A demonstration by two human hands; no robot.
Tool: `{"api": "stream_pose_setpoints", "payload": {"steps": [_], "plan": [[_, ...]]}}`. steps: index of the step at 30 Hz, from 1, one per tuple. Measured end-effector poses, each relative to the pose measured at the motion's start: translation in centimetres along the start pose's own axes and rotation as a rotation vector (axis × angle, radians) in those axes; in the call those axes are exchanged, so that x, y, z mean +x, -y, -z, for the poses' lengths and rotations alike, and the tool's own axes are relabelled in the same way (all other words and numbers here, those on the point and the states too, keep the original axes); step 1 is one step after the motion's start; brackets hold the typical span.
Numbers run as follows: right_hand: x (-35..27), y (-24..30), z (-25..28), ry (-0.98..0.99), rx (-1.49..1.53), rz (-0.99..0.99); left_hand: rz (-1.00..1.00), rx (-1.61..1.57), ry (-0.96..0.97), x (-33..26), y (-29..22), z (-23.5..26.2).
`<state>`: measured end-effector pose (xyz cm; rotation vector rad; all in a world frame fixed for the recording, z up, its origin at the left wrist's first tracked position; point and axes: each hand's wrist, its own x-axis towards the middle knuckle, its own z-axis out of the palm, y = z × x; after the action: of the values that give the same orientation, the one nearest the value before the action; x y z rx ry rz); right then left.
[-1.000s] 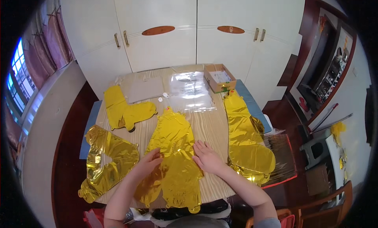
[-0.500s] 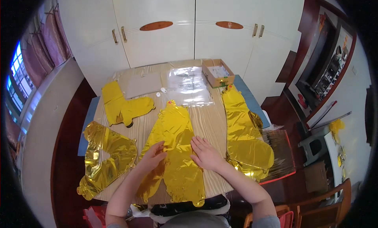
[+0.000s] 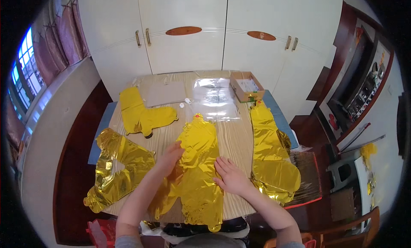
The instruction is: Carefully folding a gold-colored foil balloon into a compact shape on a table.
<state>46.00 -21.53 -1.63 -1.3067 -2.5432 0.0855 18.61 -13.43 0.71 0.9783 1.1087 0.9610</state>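
Note:
A flat gold foil balloon [image 3: 199, 179] lies lengthwise on the table in front of me, a small red spot near its far tip. My right hand [image 3: 233, 176] rests flat along its right edge, fingers stretched out. My left hand [image 3: 171, 157] touches its left edge, fingers slightly bent and partly over the foil; nothing shows in its grasp. Beside my left forearm lies a curved gold foil balloon [image 3: 124, 179]. Farther back is an L-shaped foil balloon [image 3: 143, 113]. A long foil balloon [image 3: 274, 171] lies right of my right hand.
An open cardboard box [image 3: 247, 87] stands at the table's far right, next to clear plastic packaging [image 3: 214, 98]. A grey flat sheet [image 3: 166, 94] and small white pieces [image 3: 185, 103] lie at the back. White cabinets [image 3: 184, 51] stand behind. A wooden chair [image 3: 361, 231] is at lower right.
My left hand has slid a little farther up the middle balloon's left edge. My right hand stays flat at the right edge. The whole view has shifted slightly.

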Motion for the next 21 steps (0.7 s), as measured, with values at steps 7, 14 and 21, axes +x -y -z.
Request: {"api": "stream_pose_setpoints", "payload": {"steps": [7, 14, 21], "plan": [[0.1, 0.0, 0.1, 0.036, 0.046, -0.003, 0.052, -0.171, 0.034, 3.1, -0.8, 0.4], [0.3, -0.1, 0.2, 0.043, 0.046, 0.0, 0.031, -0.063, 0.059, 3.7, -0.8, 0.6], [0.0, 0.5, 0.9, -0.068, 0.172, -0.005, -0.477, 1.08, 0.244, -4.8, -1.9, 2.7]]}}
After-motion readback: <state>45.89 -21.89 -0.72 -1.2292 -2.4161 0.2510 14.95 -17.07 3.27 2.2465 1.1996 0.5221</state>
